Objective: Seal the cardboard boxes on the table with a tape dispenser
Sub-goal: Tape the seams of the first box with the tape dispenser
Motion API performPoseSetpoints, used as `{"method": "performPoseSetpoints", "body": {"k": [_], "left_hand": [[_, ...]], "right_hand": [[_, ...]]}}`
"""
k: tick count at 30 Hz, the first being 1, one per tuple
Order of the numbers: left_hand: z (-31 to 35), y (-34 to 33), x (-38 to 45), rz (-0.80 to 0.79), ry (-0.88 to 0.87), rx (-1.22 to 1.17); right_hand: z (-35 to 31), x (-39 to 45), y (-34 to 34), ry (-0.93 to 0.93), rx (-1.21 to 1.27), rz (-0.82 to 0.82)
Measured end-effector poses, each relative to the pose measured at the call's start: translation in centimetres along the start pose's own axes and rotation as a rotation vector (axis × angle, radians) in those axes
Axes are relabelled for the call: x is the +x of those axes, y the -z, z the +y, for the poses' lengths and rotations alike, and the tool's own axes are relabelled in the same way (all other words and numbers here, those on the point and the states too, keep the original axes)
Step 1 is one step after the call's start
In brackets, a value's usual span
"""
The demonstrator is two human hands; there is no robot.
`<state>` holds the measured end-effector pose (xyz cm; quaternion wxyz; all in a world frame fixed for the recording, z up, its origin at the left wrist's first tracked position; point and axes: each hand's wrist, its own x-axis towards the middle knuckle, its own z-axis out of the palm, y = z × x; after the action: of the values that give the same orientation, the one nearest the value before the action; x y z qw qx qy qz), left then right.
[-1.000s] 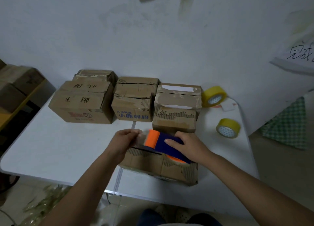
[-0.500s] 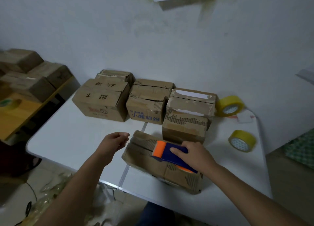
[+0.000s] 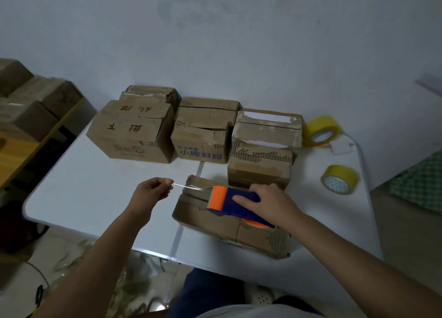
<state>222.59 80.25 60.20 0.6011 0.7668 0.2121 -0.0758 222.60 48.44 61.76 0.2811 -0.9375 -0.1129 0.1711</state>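
Observation:
A flat cardboard box (image 3: 215, 226) lies near the front edge of the white table (image 3: 95, 193). On top of it rests the blue and orange tape dispenser (image 3: 235, 204), which my right hand (image 3: 270, 204) grips from the right. My left hand (image 3: 153, 192) is to the left of the box, just off its edge, pinching the end of a clear tape strip (image 3: 186, 186) that stretches from the dispenser. Three taller boxes stand in a row behind: one with black writing (image 3: 134, 131), one with blue print (image 3: 203, 133), one with white strips (image 3: 265, 145).
Two yellow tape rolls lie at the right of the table, one by the wall (image 3: 321, 131) and one nearer (image 3: 339, 179). More cardboard boxes (image 3: 26, 107) are stacked on a wooden surface at the far left. A wall closes the back.
My left hand went from the dispenser's front to open beside the box, and now pinches a tape strip pulled out to the left. The right hand stayed on the dispenser.

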Motion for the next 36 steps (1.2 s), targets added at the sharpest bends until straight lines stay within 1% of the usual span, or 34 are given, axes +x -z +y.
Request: {"method": "performPoseSetpoints", "body": {"k": [3,7,10,16,20,23,30,36], "left_hand": [[-1.0,0.5,1.7,-0.017,0.046,-0.007],[-2.2,0.4,3.5,-0.127,0.103,-0.002],[-3.0,0.4,4.6,-0.15,0.118,-0.04],[-4.1,0.5,6.3,-0.223,0.217,-0.07],[-4.4,0.4,6.9,-0.252,0.261,-0.069],[-4.7,0.1,6.8,-0.253,0.315,-0.104],[-5.6,-0.6,6.1,-0.19,0.268,-0.125],[-5.8,-2.0,5.3,-0.291,0.229,-0.098]], "right_hand": [[0.1,0.8,-0.3,-0.013,-0.077,-0.003],[0.4,1.4,-0.6,-0.074,-0.12,0.004],[0.1,1.7,-1.1,-0.123,-0.143,0.0],[-1.4,1.9,-1.0,-0.203,-0.178,-0.025],[-1.9,1.9,-1.3,-0.257,-0.241,-0.073],[-1.6,2.0,-1.8,-0.244,-0.28,-0.06],[-1.3,2.7,-2.5,-0.234,-0.293,-0.033],[-0.9,2.5,-2.8,-0.226,-0.299,-0.01]]}}
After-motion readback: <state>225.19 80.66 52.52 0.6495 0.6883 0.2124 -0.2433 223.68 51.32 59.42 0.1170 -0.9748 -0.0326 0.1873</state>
